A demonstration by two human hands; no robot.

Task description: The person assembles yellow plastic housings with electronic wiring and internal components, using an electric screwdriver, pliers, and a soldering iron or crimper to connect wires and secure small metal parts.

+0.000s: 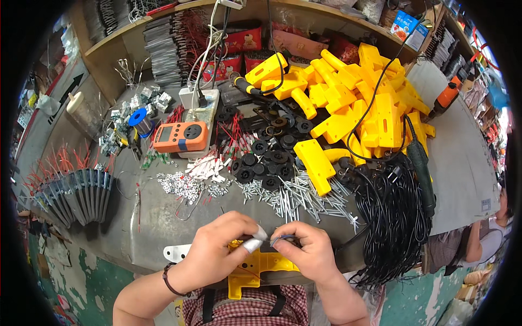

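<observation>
At the table's near edge, my left hand (pixel 220 244) is closed in a pinch, with white coverings on its thumb and forefinger. What lies between those fingertips is too small to make out. Facing it, my right hand (pixel 309 251) pinches a thin dark cable (pixel 284 237), whose end points at the left fingertips. Below both hands lies an open yellow plastic housing half (pixel 251 267), its inner ribs showing and a thin wire in it. A white metal plate with holes (pixel 175 252) sticks out beside my left wrist.
Many yellow housings (pixel 348 117) are heaped at the back right, above a bundle of black cables (pixel 389 217). Long screws (pixel 296 198), black round parts (pixel 272 163) and white nuts (pixel 182 186) lie ahead. An orange meter (pixel 180 136) and a fan of wired metal strips (pixel 79 195) stand left.
</observation>
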